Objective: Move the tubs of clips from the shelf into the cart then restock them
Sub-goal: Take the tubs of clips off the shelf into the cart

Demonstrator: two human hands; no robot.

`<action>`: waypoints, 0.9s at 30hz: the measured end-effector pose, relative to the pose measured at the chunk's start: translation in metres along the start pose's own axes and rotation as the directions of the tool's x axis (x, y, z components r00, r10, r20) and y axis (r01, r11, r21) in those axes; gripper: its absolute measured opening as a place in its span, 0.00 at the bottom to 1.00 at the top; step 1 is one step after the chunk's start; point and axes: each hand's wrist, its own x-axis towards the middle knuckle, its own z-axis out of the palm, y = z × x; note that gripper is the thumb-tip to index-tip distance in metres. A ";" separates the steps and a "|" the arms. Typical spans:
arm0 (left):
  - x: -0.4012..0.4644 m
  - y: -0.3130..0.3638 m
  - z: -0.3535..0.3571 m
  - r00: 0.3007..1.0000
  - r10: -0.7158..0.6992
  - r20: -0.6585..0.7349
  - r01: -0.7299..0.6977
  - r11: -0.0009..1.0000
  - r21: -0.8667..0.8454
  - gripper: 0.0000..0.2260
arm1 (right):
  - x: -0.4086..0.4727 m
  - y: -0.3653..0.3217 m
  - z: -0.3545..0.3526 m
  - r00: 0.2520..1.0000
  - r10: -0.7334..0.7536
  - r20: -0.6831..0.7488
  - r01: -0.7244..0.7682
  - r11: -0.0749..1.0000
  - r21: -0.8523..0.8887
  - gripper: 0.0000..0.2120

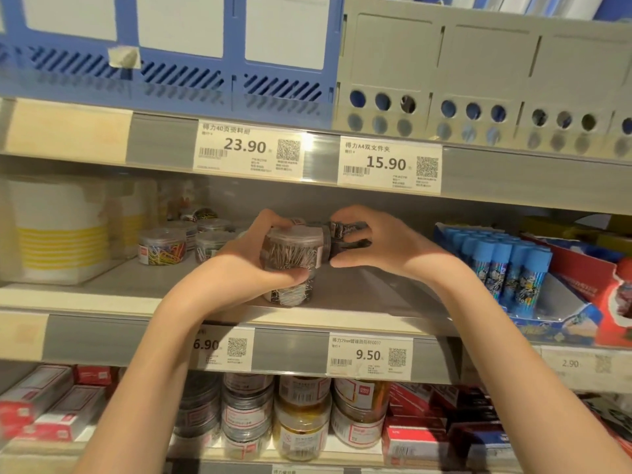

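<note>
Closest to the camera are both forearms coming up from the bottom edge, reaching onto the middle shelf (359, 292); under them the lower shelf is packed with tubs and red boxes, pretty blurry down there.

The left hand (260, 254) is wrapped around a clear tub of silver clips (290, 249), fingers over the top, thumb underneath; that tub sits on top of another clip tub (290, 297) right near the shelf's front lip, so it's a two-high stack. The right hand (369, 241) is curled round a darker tub (345, 234) just beside the first one, touching it or close to it; most of that tub is hidden behind the fingers, can't tell what's in it.

Room-wise, the grey shelf floor is bare to the right of the hands up to the box of blue glue sticks (506, 265); also bare in front on the left.

Further back on the left: a tub of coloured clips (162, 248) and a few more tubs behind it, then a white and yellow container (58, 230), soft and out of focus. Price tags (388, 164) run along the shelf edge above; the blue and grey file racks on top are cut off by the frame.
</note>
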 end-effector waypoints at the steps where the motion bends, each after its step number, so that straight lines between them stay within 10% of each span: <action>1: -0.001 0.001 0.000 1.000 -0.019 -0.005 0.020 1.000 0.021 0.23 | 0.001 0.005 -0.004 1.000 0.014 -0.014 -0.015 0.998 -0.066 0.29; 16: 0.001 0.000 -0.002 0.995 -0.084 -0.060 0.086 0.995 0.044 0.23 | 0.064 0.034 -0.019 0.975 0.214 0.061 -0.163 0.873 -0.459 0.41; 27: 0.001 0.000 -0.002 0.995 -0.087 -0.050 0.089 0.995 0.054 0.23 | 0.069 0.048 -0.011 0.987 0.130 -0.097 -0.154 0.938 -0.310 0.17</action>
